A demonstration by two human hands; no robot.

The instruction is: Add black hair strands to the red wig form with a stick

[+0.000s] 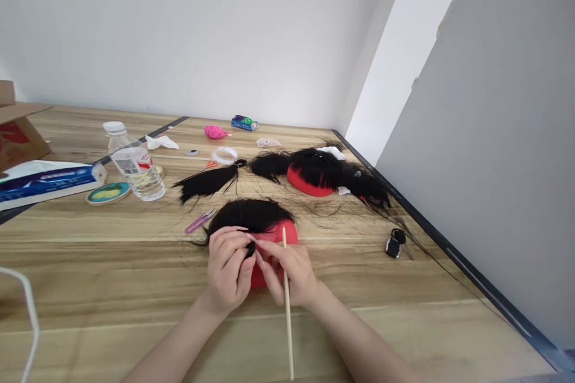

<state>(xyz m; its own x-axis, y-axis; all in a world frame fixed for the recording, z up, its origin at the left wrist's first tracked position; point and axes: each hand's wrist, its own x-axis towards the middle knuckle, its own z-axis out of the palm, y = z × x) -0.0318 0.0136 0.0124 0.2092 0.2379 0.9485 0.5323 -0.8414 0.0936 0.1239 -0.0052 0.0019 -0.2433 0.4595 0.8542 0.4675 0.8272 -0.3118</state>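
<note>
In front of me lies a red dome-shaped wig cap (291, 231), with black hair (251, 215) over its far side. My left hand (228, 263) is closed at the cap's near left, pinching a small tuft of black hair (250, 249) between its fingers. My right hand (291, 272) meets it at the fingertips, closed around a thin pale wooden stick (288, 317) that slants upright past the cap. The stick's working end, if it has one, cannot be made out. Both hands hide much of the cap's near side.
Behind stands a second red cap with black hair (314, 182). A tied hair bundle (209, 181), purple thread snips (200, 221), a water bottle (137, 164), a tape roll (224, 155) and a blue box (54, 182) lie leftward. Keys (395, 243) rest right, near the wall.
</note>
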